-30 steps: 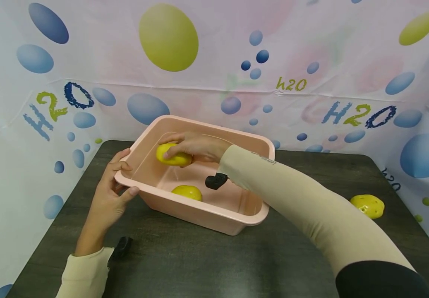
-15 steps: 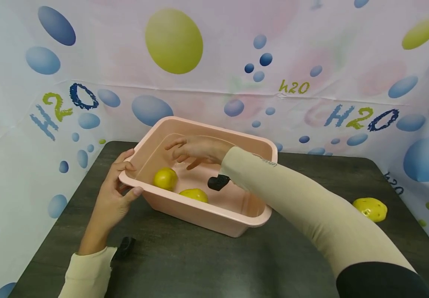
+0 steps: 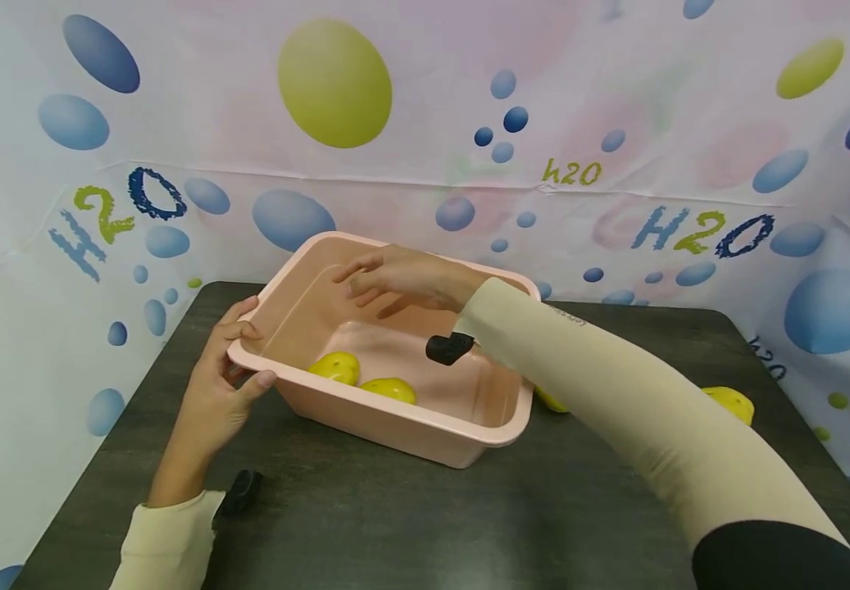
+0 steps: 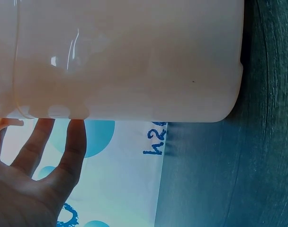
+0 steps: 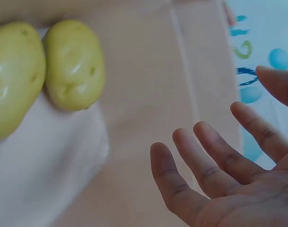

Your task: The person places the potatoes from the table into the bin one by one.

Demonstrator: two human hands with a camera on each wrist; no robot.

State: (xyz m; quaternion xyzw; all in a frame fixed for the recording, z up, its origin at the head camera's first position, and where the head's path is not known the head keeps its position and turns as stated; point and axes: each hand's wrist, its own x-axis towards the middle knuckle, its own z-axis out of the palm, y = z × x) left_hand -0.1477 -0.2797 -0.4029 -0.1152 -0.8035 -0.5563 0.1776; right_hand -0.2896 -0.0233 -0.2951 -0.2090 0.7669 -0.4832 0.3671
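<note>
A smooth, glossy pink plastic basin (image 3: pixel 461 426), rectangular with rounded corners and a rolled rim, is sitting on the dark, wood-grained desk (image 3: pixel 410 524). Two lumpy yellow potatoes (image 3: pixel 336 366) (image 3: pixel 391 388), waxy and dimpled, are lying side by side and touching on the basin's floor near its front wall. The left hand (image 3: pixel 214 393) is holding the basin's near left corner, its grip curling over the rim with the thumb on the outer wall. The right hand (image 3: pixel 402 279) is hovering above the basin's middle, its grip spread and holding nothing, well clear of the potatoes. Two more yellow potatoes (image 3: pixel 727 401) (image 3: pixel 548 400) are lying on the desk to the right, both partly hidden by the cream sleeve (image 3: pixel 616 393). A bubble-patterned cloth backdrop (image 3: pixel 616 123) is hanging behind.
</note>
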